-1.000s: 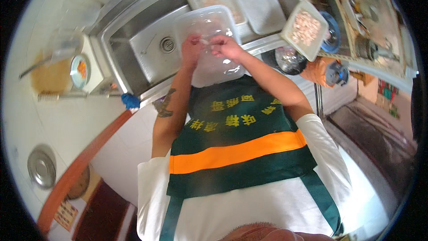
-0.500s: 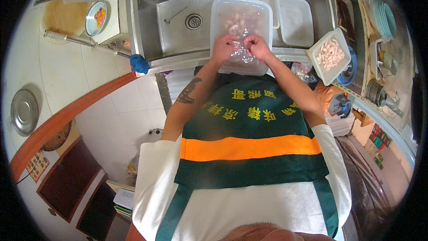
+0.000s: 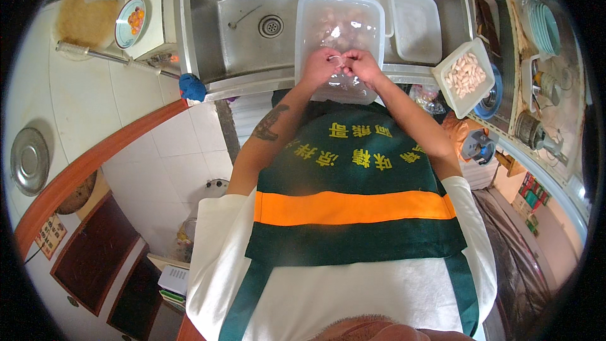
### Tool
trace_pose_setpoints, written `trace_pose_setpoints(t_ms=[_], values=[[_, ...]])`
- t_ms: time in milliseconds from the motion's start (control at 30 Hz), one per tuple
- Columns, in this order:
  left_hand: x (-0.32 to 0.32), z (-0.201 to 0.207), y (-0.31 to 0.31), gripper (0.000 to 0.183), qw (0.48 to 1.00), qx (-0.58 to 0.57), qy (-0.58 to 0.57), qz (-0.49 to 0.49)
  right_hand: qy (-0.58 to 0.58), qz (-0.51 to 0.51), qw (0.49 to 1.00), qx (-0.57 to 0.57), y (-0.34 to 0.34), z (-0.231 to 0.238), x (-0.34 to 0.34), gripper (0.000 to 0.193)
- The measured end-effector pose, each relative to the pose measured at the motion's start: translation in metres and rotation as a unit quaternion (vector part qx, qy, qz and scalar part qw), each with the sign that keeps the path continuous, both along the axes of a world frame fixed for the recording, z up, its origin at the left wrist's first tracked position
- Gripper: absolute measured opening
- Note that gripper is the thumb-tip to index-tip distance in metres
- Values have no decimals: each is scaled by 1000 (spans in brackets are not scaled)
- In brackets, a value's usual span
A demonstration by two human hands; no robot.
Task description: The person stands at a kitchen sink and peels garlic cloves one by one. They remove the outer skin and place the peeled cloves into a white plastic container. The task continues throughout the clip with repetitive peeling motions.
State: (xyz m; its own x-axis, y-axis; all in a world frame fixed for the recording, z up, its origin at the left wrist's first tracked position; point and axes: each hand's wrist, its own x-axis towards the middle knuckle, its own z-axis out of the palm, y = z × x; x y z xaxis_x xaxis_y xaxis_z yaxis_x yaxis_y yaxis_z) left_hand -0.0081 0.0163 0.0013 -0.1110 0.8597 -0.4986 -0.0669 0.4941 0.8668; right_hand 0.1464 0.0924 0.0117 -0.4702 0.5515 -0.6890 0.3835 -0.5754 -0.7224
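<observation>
Both my hands are over a translucent plastic tub holding water and pale pink meat pieces. My left hand is closed, its fingertips pinching one end of a small, thin whitish piece. My right hand meets it from the other side, fingers also pinched around that piece. The exact kind of meat is too small to make out. At the right, a square white container holds a heap of similar pale pink, elongated pieces.
The tub spans the divider of a steel double sink. Two white trays, one bare inside, sit in the right basin. Left of the sink are a bowl with orange bits and a metal-handled tool. Stacked plates stand right.
My hands have come together, the right shifting slightly left toward the left hand. A thin whitish piece now shows between the fingertips. The whole view has shifted slightly.
</observation>
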Motion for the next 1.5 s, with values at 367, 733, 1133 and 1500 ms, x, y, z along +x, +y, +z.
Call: trace_pose_setpoints(t_ms=[367, 733, 1133, 1500], values=[[9, -14, 0, 40, 999, -2, -14, 31, -51, 7, 999, 11, -6, -4, 2, 12], [13, -27, 4, 20, 955, 71, 278, -72, -43, -48, 998, 19, -14, 7, -7, 11], [12, -22, 4, 14, 999, -25, 28, -28, -42, -10, 999, -21, -7, 0, 4, 17], [15, -40, 4, 22, 996, 9, 90, -22, -37, -30, 998, -27, -9, 2, 5, 11]])
